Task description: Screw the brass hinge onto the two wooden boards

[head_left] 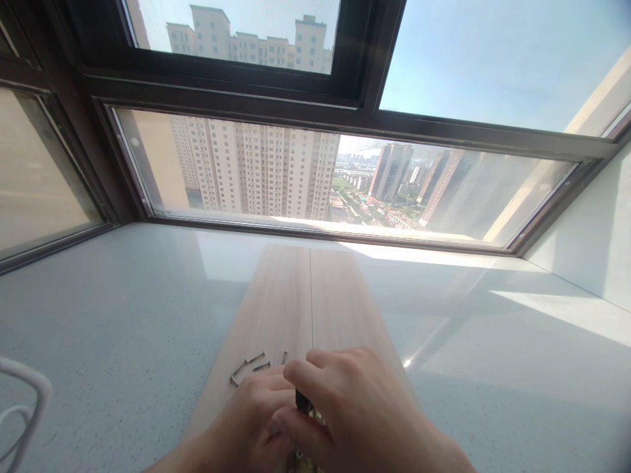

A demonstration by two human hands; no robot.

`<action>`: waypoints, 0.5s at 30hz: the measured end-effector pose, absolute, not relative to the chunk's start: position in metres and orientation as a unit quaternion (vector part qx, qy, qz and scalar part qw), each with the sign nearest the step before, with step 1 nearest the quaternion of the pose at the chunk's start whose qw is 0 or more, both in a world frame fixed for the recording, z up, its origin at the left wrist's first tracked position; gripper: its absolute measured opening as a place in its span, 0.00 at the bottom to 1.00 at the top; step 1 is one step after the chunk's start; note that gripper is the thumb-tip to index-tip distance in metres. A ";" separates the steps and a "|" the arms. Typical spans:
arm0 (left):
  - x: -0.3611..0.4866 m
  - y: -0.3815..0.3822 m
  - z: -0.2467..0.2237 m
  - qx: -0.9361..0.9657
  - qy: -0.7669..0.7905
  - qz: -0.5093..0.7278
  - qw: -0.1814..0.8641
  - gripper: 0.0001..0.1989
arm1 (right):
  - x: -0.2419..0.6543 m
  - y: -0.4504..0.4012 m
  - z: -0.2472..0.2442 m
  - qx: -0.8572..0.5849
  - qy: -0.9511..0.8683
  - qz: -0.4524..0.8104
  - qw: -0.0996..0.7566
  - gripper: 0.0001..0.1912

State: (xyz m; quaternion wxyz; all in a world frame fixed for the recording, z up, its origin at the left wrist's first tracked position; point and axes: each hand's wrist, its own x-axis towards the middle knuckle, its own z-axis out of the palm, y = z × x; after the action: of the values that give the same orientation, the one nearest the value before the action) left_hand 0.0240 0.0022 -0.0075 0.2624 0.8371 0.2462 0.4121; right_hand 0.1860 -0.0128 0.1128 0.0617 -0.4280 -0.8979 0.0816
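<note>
My right hand (pixel 365 404) is closed around a small dark object (pixel 302 402). Only a black end shows between thumb and forefinger, with a yellowish, shiny part below it, so its kind cannot be made out. My left hand (pixel 256 410) is pressed against the right one, its fingers curled in beneath, and what they grip is hidden. Both hands are over the near end of two pale wooden boards (pixel 280 295) that lie side by side with a thin seam between them. Just beyond my left hand, several loose screws (pixel 256 358) lie on the left board.
Under the boards is a speckled white windowsill (pixel 148 315), which stretches to both sides. A white curved tube or cable (pixel 42 387) stands at the left edge. Dark window frames (pixel 221 98) close off the far side, with tall buildings outside. Sunlight falls on the right.
</note>
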 end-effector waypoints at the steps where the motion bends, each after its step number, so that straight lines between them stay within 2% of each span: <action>1: 0.024 0.002 -0.008 0.836 0.247 0.413 0.265 0.08 | 0.185 -0.013 0.113 -0.423 -0.900 0.083 0.059 0.08; 5: 0.025 0.001 -0.005 0.835 0.254 0.424 0.241 0.07 | 0.181 -0.013 0.114 -0.410 -0.907 0.083 0.040 0.04; 15: 0.023 0.004 -0.012 0.823 0.243 0.444 0.257 0.07 | 0.181 -0.012 0.113 -0.427 -0.899 0.083 0.046 0.12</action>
State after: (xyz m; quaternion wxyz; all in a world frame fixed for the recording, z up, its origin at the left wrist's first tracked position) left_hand 0.0234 0.0041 -0.0116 0.2573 0.8230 0.2433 0.4442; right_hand 0.1806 -0.0124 0.1134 0.0465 -0.4266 -0.8995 0.0826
